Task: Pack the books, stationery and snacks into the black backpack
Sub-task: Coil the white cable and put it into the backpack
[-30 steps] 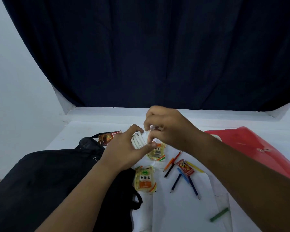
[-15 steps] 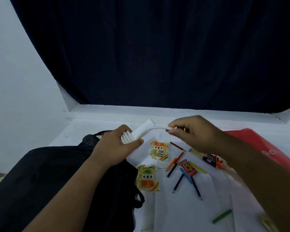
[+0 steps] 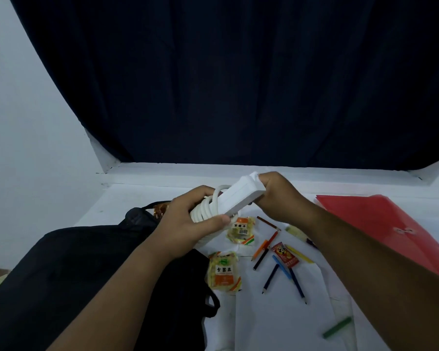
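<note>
Both hands hold a white power strip (image 3: 241, 197) with its cable coiled around it, raised above the table. My left hand (image 3: 188, 221) grips the coiled end; my right hand (image 3: 276, 196) holds the far end. The black backpack (image 3: 81, 279) lies at the lower left under my left forearm. Two yellow snack packets (image 3: 223, 272) (image 3: 241, 230) lie on the white table, with a small red packet (image 3: 284, 254) and several coloured pencils (image 3: 271, 274) to their right. A brown snack packet (image 3: 160, 210) peeks out behind the backpack.
A red folder (image 3: 390, 229) lies at the right side of the table. A green crayon (image 3: 337, 330) rests near the front right. White paper sheets (image 3: 276, 323) cover the table. A dark curtain (image 3: 238, 84) hangs behind, with a white ledge along the back.
My right hand let go of the cable it was pulling taut to the right and came back to hold the strip's far end. The cable now sits looped around the strip.
</note>
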`<state>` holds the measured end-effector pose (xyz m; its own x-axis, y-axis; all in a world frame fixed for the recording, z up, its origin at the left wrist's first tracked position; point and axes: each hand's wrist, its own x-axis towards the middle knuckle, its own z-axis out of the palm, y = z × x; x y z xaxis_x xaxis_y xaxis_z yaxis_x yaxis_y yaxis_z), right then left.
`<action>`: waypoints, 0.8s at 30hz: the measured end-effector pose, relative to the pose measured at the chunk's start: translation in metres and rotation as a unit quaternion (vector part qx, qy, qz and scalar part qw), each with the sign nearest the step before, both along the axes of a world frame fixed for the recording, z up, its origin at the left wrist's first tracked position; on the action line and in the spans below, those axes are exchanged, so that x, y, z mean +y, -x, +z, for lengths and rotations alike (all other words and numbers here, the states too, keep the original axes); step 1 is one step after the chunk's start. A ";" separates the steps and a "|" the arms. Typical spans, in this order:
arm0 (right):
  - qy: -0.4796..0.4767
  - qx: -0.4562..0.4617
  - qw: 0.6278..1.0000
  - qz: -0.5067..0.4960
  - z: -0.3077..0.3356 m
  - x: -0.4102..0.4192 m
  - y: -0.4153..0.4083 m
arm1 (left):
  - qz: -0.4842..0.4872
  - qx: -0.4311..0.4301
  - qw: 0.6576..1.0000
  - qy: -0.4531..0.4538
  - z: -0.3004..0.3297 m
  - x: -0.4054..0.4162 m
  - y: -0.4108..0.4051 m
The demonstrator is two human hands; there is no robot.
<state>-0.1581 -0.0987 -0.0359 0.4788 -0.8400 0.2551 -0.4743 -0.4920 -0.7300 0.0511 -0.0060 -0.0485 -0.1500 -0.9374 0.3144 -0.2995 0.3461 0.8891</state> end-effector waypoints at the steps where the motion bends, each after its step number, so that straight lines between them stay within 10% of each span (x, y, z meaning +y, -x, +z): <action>1: -0.014 -0.004 1.000 -0.006 -0.004 0.003 -0.002 | 0.007 0.024 1.000 -0.002 -0.003 0.002 0.001; 11: 0.002 -0.030 0.998 0.059 -0.013 0.025 -0.011 | 0.046 0.193 0.975 -0.096 -0.017 0.004 0.014; 24: 0.028 0.012 0.999 -0.029 -0.009 0.024 -0.011 | 0.029 0.169 0.978 -0.116 -0.018 0.004 0.017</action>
<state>-0.1476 -0.0745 -0.0451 0.4366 -0.8510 0.2920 -0.5196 -0.5034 -0.6903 0.0336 -0.0021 -0.0666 -0.0186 -0.9933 0.1143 0.0123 0.1141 0.9934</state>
